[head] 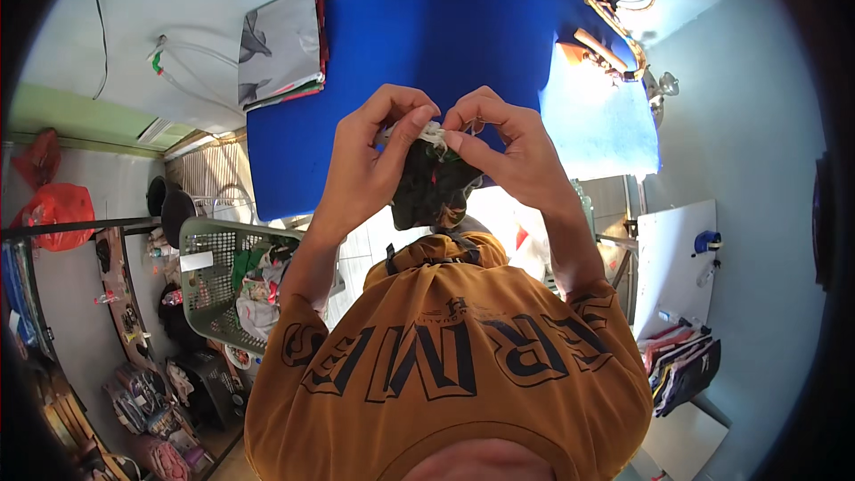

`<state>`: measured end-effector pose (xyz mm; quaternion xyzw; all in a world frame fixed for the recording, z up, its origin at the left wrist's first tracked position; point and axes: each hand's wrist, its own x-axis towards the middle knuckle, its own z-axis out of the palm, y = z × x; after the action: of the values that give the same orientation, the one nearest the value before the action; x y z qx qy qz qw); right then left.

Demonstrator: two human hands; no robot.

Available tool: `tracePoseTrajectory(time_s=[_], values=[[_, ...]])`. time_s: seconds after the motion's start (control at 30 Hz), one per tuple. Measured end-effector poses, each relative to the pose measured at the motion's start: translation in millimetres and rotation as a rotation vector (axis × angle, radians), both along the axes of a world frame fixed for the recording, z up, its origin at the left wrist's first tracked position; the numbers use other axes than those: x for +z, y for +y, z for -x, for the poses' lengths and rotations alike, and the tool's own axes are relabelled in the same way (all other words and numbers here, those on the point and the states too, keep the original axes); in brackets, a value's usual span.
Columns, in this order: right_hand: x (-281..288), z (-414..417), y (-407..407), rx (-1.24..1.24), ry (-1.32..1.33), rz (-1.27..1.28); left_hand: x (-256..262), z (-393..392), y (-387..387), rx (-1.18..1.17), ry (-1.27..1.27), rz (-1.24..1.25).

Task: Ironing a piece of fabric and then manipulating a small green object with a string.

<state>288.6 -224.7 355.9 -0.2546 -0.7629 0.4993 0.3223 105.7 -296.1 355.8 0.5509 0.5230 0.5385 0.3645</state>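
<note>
My left hand (pixel 374 153) and my right hand (pixel 511 143) are raised close together in front of my chest. Between them hangs a dark piece of cloth (pixel 427 180) with a green and brown pattern on its lower right part. At its top is a bunched white part (pixel 435 133). The left thumb and fingers pinch this white part from one side, while the right thumb and forefinger grip its other side. Whether the cloth is a garment or a bag is unclear. Beyond the hands is a blue-covered table (pixel 414 33).
A stack of folded cloth (pixel 280 47) lies at the table's left end. At the right are a brown-handled object (pixel 601 50) and a coiled cord (pixel 608 7). A green plastic basket (pixel 207 294) with crumpled clothes stands left of me. Folded garments (pixel 681 361) lie at the right.
</note>
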Motion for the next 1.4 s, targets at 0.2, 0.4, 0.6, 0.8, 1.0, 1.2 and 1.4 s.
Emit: tracePoseTrajectory(time_s=[0.2,0.4,0.6,0.8,1.0,1.2,1.4], values=[[-4,3,60,-0.104,-0.019,-0.393,0,0,52,0.07,0.229,-0.004],[-11,13,111,-0.174,-0.167,-0.777,-7,-3,98,0.198,0.45,-0.076],[-15,19,146,-0.178,-0.194,-0.822,-10,-7,134,0.323,0.543,-0.182],[-25,14,172,0.009,-0.086,-0.187,-17,-4,160,0.263,0.698,-0.297],[-38,6,200,0.388,0.021,0.538,-6,14,163,0.0,0.361,0.113],[-34,9,208,0.492,0.084,0.715,-8,23,168,-0.076,0.317,0.084],[-21,16,218,0.523,0.067,0.631,2,15,168,0.023,0.45,-0.004]])
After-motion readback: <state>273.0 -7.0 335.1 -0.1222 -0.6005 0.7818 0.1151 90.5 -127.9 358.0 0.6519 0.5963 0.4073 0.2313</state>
